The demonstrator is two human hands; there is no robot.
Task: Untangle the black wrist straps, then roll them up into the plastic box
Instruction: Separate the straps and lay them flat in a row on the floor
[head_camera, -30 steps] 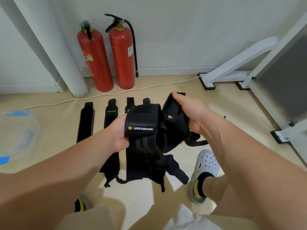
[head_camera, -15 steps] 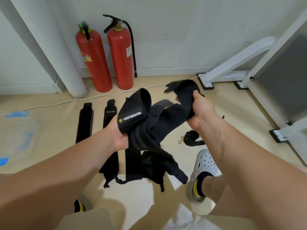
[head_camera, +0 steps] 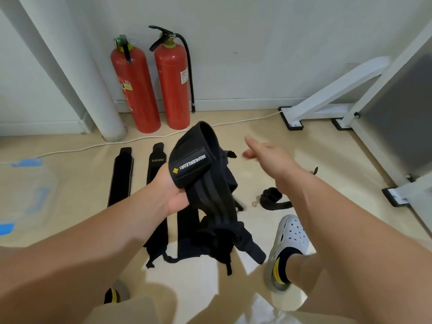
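Note:
My left hand [head_camera: 171, 192] grips a black wrist strap [head_camera: 198, 164] with a white-lettered label, lifted above the floor; its tail hangs down into a tangle of black straps [head_camera: 219, 239] on the floor. My right hand [head_camera: 268, 157] is blurred, fingers apart and empty, to the right of the held strap. Two straightened straps lie flat side by side on the floor: one [head_camera: 121, 176] at the left and one marked XUEYING [head_camera: 157, 160] beside it. A small rolled strap [head_camera: 272, 197] lies on the floor to the right. The clear plastic box [head_camera: 25, 190] sits at the far left.
Two red fire extinguishers [head_camera: 149, 87] stand against the back wall beside a white pillar [head_camera: 77, 73]. A white cable [head_camera: 140, 139] runs across the floor. A white metal frame [head_camera: 350, 99] fills the right side. My white shoe [head_camera: 287, 244] is near the tangle.
My right hand has let go of the strap end it held up and swung away open. The released end has dropped behind the strap in my left hand.

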